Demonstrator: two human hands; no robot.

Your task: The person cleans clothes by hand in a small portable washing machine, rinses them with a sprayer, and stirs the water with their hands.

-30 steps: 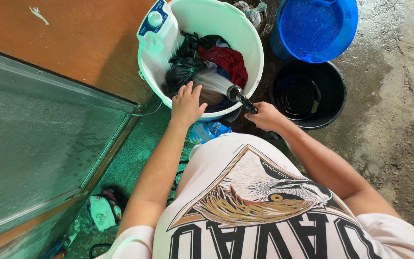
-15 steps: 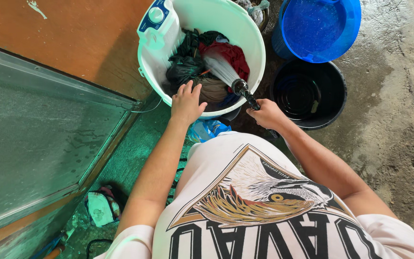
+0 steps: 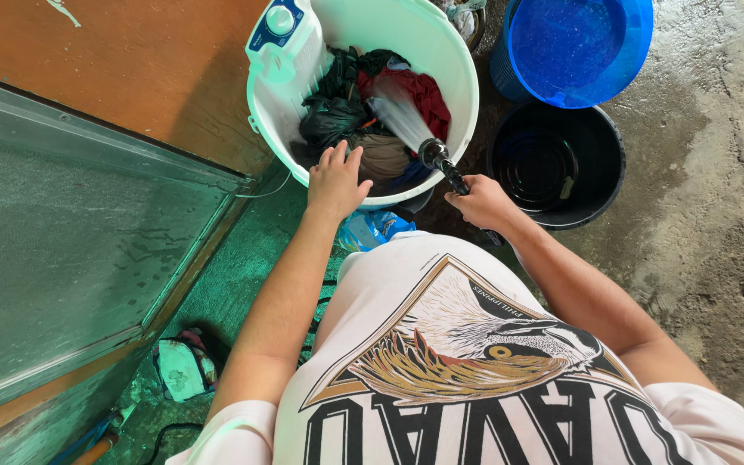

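head view: your right hand (image 3: 484, 205) is closed around the black handheld spray nozzle (image 3: 441, 166), which points into the round white plastic washer tub (image 3: 467, 82). the spray lands on the pile of dark, red and tan wet clothes (image 3: 376, 108) inside. your left hand (image 3: 335, 182) lies open, fingers spread, on the tub's near rim, fingertips just over the tan cloth.

beside the tub: a blue plastic basin full of water (image 3: 574, 47), and an empty black round bucket (image 3: 557, 164) just below it. the blue-and-white control panel with a dial (image 3: 282, 33) sits on the tub's far-left edge.

risks, my read: the spray aims toward that panel's side, so a small swing left could wet the dial. the nozzle sits low at the rim, so a slipped grip could drop it into the tub or spray you. the concrete floor (image 3: 716, 215) looks wet, so footing could go.
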